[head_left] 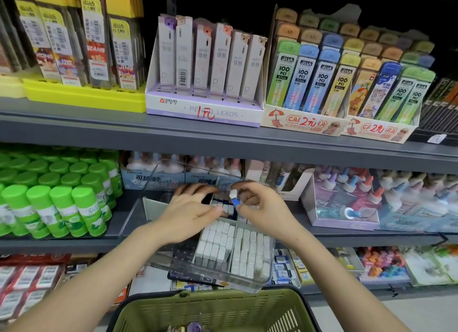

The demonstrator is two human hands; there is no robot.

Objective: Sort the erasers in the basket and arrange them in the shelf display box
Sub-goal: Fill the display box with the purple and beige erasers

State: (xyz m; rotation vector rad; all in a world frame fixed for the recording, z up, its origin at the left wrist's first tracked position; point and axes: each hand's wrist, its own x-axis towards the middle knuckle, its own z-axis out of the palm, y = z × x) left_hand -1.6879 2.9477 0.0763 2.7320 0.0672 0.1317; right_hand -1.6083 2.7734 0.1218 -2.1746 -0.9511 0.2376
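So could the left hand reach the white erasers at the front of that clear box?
Probably yes: the clear box is open-topped, the front erasers lie uncovered near the left hand, which seems empty.

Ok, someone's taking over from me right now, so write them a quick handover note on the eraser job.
Left hand open, fingers spread over the back of the clear display box.
Right hand pinches a blue-and-white eraser just above the box's rows.
Done: the front rows hold white erasers packed upright.
Left: seat the held eraser; the green basket below shows a few items, likely more to sort.
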